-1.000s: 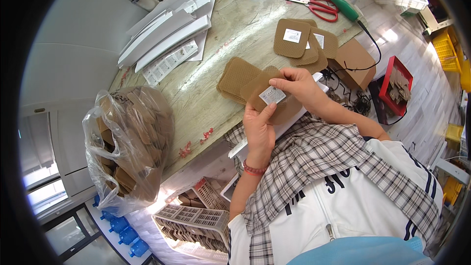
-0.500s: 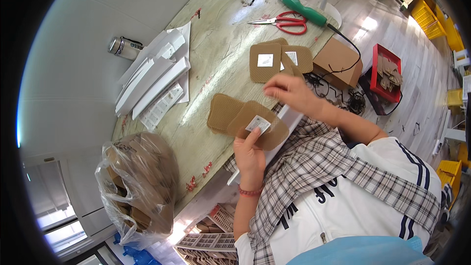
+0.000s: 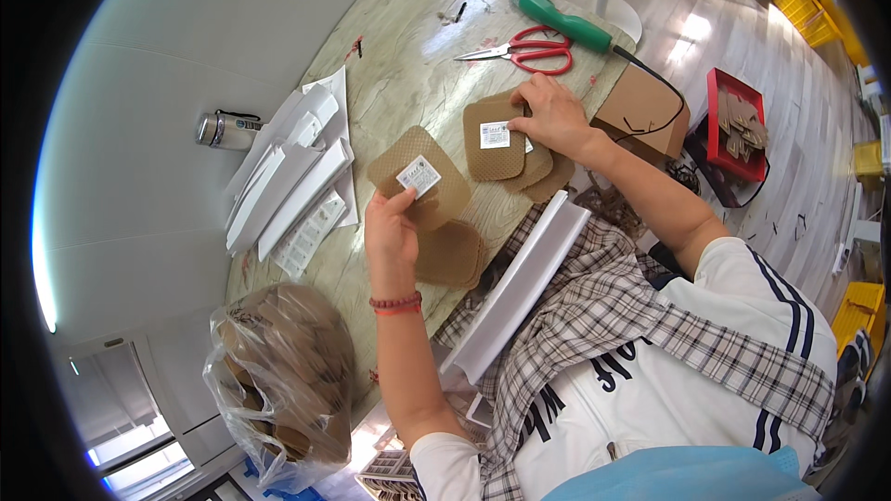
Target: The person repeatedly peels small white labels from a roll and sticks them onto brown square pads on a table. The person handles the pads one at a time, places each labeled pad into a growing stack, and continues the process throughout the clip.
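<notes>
Left hand (image 3: 388, 227) in pinch grip, thumb (image 3: 401, 201) on top; left forearm (image 3: 406, 362) nearly upright. Right hand (image 3: 557, 121) palm down, fingers (image 3: 538, 93) curled; right forearm (image 3: 657, 193) slanting up and leftward. Hands apart.

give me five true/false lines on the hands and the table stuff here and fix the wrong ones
1. The left hand holds a brown pad bearing a white label. True.
2. The clear plastic bag has brown pieces in it. True.
3. The right hand is inside the plastic bag. False: the right hand is at the edge of a pile of labelled pads.
4. The scissors have green handles. False: the scissors are red-handled.
5. The green tool lies next to the scissors on the table. True.
</notes>
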Demonstrator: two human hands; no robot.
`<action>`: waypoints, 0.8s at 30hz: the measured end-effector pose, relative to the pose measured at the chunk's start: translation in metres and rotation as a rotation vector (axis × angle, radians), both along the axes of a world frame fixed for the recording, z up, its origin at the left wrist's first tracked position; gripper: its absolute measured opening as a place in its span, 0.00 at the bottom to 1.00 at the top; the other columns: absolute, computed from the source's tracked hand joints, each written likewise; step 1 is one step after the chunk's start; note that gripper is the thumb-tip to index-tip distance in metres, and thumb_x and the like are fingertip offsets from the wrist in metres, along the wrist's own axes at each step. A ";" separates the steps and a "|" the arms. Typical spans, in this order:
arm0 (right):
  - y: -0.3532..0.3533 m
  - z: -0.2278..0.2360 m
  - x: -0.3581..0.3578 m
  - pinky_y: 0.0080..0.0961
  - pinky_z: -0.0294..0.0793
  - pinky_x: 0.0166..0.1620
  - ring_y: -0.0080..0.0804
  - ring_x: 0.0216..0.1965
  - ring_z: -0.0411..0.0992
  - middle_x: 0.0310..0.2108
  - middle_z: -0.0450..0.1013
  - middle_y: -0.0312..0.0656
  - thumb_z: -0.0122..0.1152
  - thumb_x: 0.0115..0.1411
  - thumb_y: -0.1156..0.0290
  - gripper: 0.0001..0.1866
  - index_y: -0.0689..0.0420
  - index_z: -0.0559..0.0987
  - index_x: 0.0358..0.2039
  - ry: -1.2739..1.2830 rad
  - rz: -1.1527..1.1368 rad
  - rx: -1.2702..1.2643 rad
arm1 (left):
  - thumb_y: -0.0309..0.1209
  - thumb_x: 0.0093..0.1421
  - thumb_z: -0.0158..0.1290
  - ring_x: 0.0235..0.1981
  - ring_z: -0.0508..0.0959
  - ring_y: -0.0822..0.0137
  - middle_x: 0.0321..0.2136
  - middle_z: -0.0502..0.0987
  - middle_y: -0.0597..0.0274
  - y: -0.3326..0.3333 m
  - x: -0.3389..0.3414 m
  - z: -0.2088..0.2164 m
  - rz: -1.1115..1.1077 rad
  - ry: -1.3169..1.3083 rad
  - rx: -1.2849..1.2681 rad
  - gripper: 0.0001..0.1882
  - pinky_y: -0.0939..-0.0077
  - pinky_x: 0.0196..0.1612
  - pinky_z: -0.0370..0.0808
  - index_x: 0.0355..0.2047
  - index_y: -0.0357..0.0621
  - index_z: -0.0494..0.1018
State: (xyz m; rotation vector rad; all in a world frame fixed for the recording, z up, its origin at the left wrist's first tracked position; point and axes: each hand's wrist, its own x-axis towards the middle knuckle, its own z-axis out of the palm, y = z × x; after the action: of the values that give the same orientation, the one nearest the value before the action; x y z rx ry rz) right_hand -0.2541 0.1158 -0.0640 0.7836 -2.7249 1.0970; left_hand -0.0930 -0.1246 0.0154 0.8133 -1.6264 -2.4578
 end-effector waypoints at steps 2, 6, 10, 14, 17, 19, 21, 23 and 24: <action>-0.001 -0.003 0.000 0.38 0.72 0.48 0.41 0.45 0.73 0.37 0.73 0.41 0.74 0.49 0.62 0.19 0.55 0.79 0.39 0.025 -0.055 -0.039 | 0.15 0.60 0.48 0.49 0.80 0.56 0.50 0.78 0.52 -0.005 -0.022 -0.014 0.019 -0.067 -0.002 0.21 0.58 0.55 0.77 0.55 0.34 0.68; -0.003 0.006 -0.006 0.37 0.74 0.44 0.40 0.39 0.76 0.33 0.76 0.41 0.71 0.51 0.66 0.14 0.57 0.80 0.37 -0.130 -0.029 -0.042 | 0.13 0.58 0.49 0.47 0.80 0.58 0.47 0.79 0.52 -0.017 -0.052 -0.046 0.071 -0.133 -0.091 0.20 0.63 0.54 0.76 0.52 0.33 0.70; -0.006 0.013 -0.010 0.35 0.75 0.41 0.38 0.37 0.77 0.33 0.76 0.42 0.69 0.53 0.69 0.10 0.58 0.81 0.34 -0.237 -0.008 -0.086 | 0.14 0.57 0.52 0.45 0.79 0.63 0.45 0.78 0.54 -0.027 -0.059 -0.066 0.044 -0.156 -0.286 0.27 0.69 0.49 0.76 0.59 0.30 0.65; -0.005 0.011 -0.009 0.29 0.75 0.40 0.34 0.36 0.76 0.32 0.75 0.40 0.66 0.55 0.73 0.07 0.59 0.81 0.34 -0.212 0.036 -0.333 | 0.18 0.58 0.56 0.44 0.76 0.65 0.46 0.74 0.53 -0.023 -0.056 -0.060 0.079 -0.236 -0.513 0.34 0.73 0.45 0.75 0.65 0.30 0.59; -0.008 0.013 -0.006 0.23 0.74 0.39 0.26 0.35 0.75 0.34 0.74 0.38 0.64 0.58 0.76 0.05 0.62 0.80 0.34 -0.265 0.074 -0.444 | 0.21 0.60 0.57 0.43 0.75 0.67 0.50 0.72 0.54 -0.027 -0.048 -0.062 0.113 -0.207 -0.544 0.32 0.75 0.41 0.74 0.64 0.32 0.62; -0.010 0.012 -0.009 0.23 0.74 0.38 0.24 0.36 0.75 0.35 0.73 0.37 0.63 0.59 0.76 0.04 0.63 0.80 0.34 -0.347 0.108 -0.514 | 0.22 0.60 0.56 0.37 0.73 0.72 0.47 0.73 0.57 -0.025 -0.044 -0.058 0.098 -0.205 -0.496 0.29 0.77 0.38 0.72 0.62 0.34 0.65; -0.012 0.010 -0.010 0.22 0.74 0.38 0.22 0.36 0.74 0.34 0.74 0.37 0.63 0.59 0.77 0.04 0.63 0.79 0.34 -0.277 0.115 -0.542 | 0.23 0.61 0.56 0.37 0.73 0.72 0.47 0.74 0.57 -0.025 -0.041 -0.054 0.083 -0.198 -0.498 0.27 0.77 0.38 0.72 0.61 0.35 0.67; -0.014 0.012 -0.010 0.22 0.74 0.39 0.21 0.36 0.74 0.33 0.74 0.37 0.63 0.59 0.78 0.04 0.63 0.79 0.34 -0.259 0.116 -0.555 | 0.23 0.61 0.56 0.38 0.74 0.72 0.47 0.74 0.57 -0.028 -0.040 -0.056 0.062 -0.195 -0.498 0.25 0.76 0.39 0.72 0.59 0.36 0.68; -0.015 0.015 -0.010 0.22 0.74 0.39 0.20 0.36 0.73 0.33 0.75 0.37 0.63 0.59 0.78 0.04 0.63 0.79 0.34 -0.275 0.113 -0.554 | 0.23 0.61 0.56 0.39 0.74 0.71 0.47 0.74 0.57 -0.029 -0.038 -0.056 0.063 -0.197 -0.537 0.24 0.76 0.40 0.72 0.59 0.36 0.69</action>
State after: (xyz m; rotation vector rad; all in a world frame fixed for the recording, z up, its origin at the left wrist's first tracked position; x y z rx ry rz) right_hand -0.2642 0.1004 -0.0493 0.7398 -2.3775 1.9897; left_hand -0.1314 -0.1539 -0.0406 1.0090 -2.1431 -1.7969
